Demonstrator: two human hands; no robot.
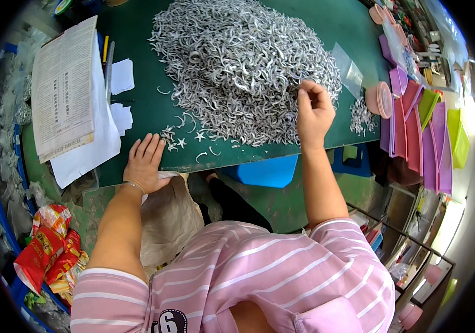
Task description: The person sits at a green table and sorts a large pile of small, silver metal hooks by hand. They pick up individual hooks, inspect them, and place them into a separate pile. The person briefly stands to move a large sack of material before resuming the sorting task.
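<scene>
A big heap of small curved silver-grey pieces (243, 66) covers the middle of the green table (137, 111). Over the heap's right side, my right hand (315, 116) is raised with thumb and fingertips pinched together; anything between them is too small to make out. My left hand (144, 164) lies flat at the table's near edge, fingers stretched out and holding nothing. Just beyond its fingertips sits a little cluster of silver pieces (167, 134). Star-shaped pieces (199, 135) and a few loose curved ones lie between that hand and the heap.
An open printed booklet (62, 89), pens (109, 66) and white paper slips (122, 76) lie at left. At right are a clear plastic bag (348, 69), a smaller pile (362, 117), a pink tub (379, 100) and coloured trays (415, 127). Under the table is a blue stool (265, 171).
</scene>
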